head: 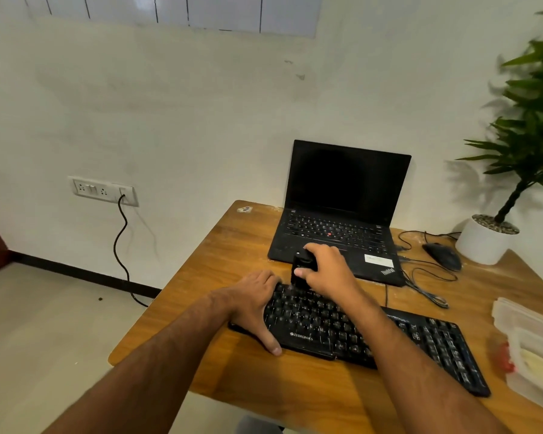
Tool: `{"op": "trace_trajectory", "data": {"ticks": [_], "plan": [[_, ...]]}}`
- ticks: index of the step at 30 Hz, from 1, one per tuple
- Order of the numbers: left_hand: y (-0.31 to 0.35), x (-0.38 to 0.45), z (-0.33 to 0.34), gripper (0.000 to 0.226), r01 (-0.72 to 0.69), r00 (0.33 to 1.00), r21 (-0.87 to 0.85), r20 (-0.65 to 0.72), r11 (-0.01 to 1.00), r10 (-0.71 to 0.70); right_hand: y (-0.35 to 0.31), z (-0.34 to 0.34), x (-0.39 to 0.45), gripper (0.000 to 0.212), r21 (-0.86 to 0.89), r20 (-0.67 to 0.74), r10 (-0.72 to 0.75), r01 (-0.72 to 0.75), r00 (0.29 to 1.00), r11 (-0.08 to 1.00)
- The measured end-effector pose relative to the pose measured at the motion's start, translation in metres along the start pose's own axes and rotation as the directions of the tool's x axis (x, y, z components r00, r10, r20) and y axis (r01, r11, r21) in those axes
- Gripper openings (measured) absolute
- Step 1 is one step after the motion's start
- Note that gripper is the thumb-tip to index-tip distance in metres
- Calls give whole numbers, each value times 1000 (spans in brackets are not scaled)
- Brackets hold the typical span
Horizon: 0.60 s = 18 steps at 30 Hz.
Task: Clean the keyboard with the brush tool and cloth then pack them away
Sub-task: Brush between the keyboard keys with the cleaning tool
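Head view shows me my left hand (254, 303) spread flat, fingers released, pinning the keyboard's (358, 332) left end to the surface (220, 252) against sliding, while my right hand (325, 267) clenches the black brush tool (301, 268) over its back-left keys.

We see a black keyboard (373, 336) with pale lettering, a black brush tool (301, 267), a black laptop (342, 211) with one red dot, a brown wood-grain tabletop (220, 245) and a white pot (480, 242).
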<state>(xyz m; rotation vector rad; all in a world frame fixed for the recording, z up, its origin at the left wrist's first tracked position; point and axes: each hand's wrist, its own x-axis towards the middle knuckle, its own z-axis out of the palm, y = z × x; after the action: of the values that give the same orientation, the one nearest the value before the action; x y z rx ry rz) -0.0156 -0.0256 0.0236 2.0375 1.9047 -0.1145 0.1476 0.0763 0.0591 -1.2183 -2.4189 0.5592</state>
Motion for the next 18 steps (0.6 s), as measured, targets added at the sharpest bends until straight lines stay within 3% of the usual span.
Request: {"op": "trace_trajectory", "data": {"ticks": [4,10,16,18], "plan": [[3,0,-2,141,4,1000,7,-3,1000,-4,-3,8,-4,26,76,-10,-48,49,999,996],[4,1,-2,141,11,1000,23,2,1000,-11,-2,7,-1,30,89,-58,-9,14,998,996],[1,3,0,138,18,1000,19,-5,1000,-17,-3,-2,-12,19,60,116,-76,69,990,996],[0,4,1,138,10,1000,16,-8,1000,-10,0,-10,-7,18,115,92,-59,48,994,992]]}}
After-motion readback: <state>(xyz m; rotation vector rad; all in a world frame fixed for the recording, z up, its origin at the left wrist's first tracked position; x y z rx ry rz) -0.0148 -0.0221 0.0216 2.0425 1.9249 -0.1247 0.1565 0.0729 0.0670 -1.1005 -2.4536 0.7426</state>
